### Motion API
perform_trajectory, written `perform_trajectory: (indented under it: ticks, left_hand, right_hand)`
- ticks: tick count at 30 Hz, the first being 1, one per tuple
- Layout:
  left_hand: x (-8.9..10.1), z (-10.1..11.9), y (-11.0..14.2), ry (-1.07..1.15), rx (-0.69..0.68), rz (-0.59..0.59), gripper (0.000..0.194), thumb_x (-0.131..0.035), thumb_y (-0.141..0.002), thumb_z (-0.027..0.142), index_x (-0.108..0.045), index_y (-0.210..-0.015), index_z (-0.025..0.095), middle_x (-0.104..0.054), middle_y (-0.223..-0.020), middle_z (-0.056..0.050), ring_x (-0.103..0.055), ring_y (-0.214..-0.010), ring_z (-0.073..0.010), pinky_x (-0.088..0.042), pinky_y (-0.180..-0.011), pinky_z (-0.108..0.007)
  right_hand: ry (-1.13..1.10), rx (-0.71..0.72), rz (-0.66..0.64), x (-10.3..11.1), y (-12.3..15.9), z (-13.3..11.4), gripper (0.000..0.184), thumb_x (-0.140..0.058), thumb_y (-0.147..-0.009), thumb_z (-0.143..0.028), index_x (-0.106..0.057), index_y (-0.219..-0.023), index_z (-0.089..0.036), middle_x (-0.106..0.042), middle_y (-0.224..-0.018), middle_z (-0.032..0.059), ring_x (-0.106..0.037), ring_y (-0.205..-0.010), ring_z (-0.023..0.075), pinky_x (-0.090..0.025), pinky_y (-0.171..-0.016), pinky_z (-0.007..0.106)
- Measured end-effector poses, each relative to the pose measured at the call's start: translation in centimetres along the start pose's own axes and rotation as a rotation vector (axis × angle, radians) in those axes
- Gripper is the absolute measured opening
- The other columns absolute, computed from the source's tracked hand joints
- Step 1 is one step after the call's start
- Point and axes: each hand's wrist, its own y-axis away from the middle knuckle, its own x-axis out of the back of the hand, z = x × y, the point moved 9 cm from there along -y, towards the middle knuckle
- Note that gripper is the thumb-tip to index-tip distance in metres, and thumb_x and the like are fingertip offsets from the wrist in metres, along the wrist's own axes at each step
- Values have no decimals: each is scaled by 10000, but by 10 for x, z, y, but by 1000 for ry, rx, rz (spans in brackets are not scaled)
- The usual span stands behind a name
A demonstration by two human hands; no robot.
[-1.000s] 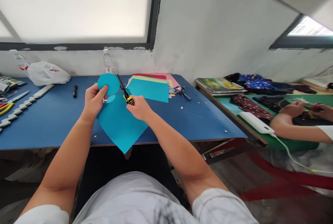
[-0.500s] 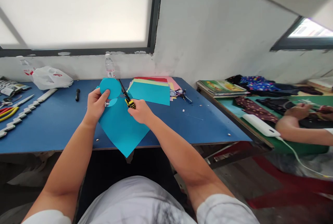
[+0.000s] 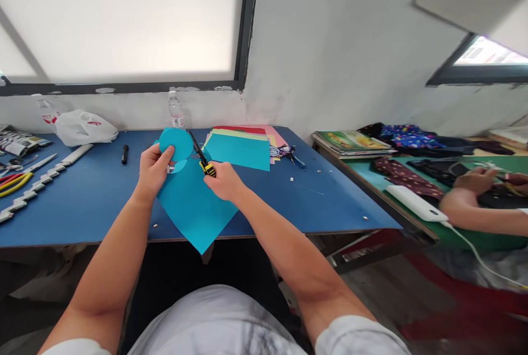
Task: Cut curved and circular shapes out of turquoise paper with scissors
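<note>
My left hand pinches a sheet of turquoise paper, its thumb pressing on a rounded part at the top. Below that part a curved opening in the sheet shows the table through it. In my right hand are scissors with a yellow and black handle; their dark blades point up and left, beside the right edge of the rounded part. The sheet's lower corner hangs over the table's front edge. My fingers partly hide the scissors' handle.
Coloured paper sheets lie behind my right hand. A bottle, black marker, white plastic bag and folding ruler are on the blue table. At right, a co-worker's arm rests near a white power strip.
The whole view has shifted slightly, so things sit a little lower. The scissors and paper keep nearly the same place between my hands; the rounded part looks slightly turned.
</note>
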Motion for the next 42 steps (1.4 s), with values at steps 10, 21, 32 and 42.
perform_trajectory:
  ticks: [10,21,32,42]
  left_hand:
    - [0,2,0,12,-5,11,591,-1022,-885,718,-688,-699,268,-616,-654,-8,-517,-618,-180,-430,-574,-321]
    - [3,2,-1,3,-13,27,606,-1009,-889,736,-681,-694,265,-620,-656,-6,-513,-619,-175,-432,-590,-324]
    - [4,-1,-2,-3,-32,40,579,-1000,-903,719,-695,-713,265,-625,-654,-4,-516,-618,-175,-422,-586,-324]
    - [6,2,-2,-20,-62,54,618,-991,-931,741,-680,-698,260,-629,-656,-13,-529,-646,-182,-424,-608,-327]
  right_hand:
    - [15,15,-5,-1,1,-1,343,-716,-982,-251,-424,-816,-322,-474,-674,-38,-370,-630,182,-259,-633,377]
    - [17,1,-9,-2,2,-2,358,-717,-997,-251,-419,-812,-324,-468,-669,-42,-366,-620,180,-263,-624,378]
    - [4,-9,-18,-3,2,-1,366,-726,-998,-242,-424,-805,-316,-475,-681,-28,-356,-635,185,-247,-636,382]
    - [7,-16,-27,-3,2,-1,359,-730,-1001,-244,-441,-800,-316,-492,-681,-24,-365,-635,187,-261,-634,385]
